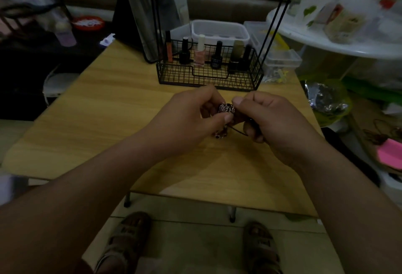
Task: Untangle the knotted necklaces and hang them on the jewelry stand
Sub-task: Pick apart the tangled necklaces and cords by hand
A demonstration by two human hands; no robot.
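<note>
Left hand (191, 119), right hand (267, 117) pinch sparkly necklace clump (226, 108) above woodgrain table (108, 99).

The low wooden table (108, 104) had a pale grain top on thin metal legs. At its far edge stood the jewelry stand (208, 78), a black wire basket with thin rods rising from both ends, holding upright nail polish bottles (199, 54). Behind it sat a white plastic tub (219, 29), to its right a clear lidded box (280, 60), and to its left a tall dark panel (139, 13).
</note>
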